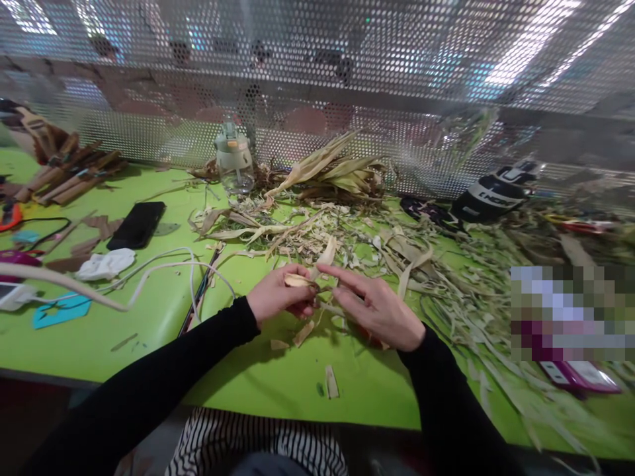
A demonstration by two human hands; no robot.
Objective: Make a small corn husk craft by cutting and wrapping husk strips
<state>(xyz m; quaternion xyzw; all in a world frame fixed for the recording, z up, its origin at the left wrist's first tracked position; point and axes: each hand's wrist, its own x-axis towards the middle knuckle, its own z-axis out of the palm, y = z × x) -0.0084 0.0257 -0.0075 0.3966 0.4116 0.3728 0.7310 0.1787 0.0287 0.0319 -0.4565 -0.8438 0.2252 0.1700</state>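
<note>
Over the middle of the green table, my left hand [284, 292] is closed around a folded piece of pale dried corn husk [297, 281]. A pale husk strip [326, 254] stands up just behind it. My right hand [380, 309] has its index and middle fingers stretched out and apart, their tips close to the husk and its thin stem end; its thumb is hidden. Something orange-red [372, 339] shows partly beneath the right palm, too covered to name. Small husk scraps [303, 333] lie below the hands.
Husk shreds [317, 221] and a bundle of husks [332, 173] lie behind. Around them are a clear bottle [235, 162], a black bottle [496, 192], a phone [136, 225], white cables [143, 281] and sticks [74, 175]. A perforated metal screen [307, 79] stands at the back.
</note>
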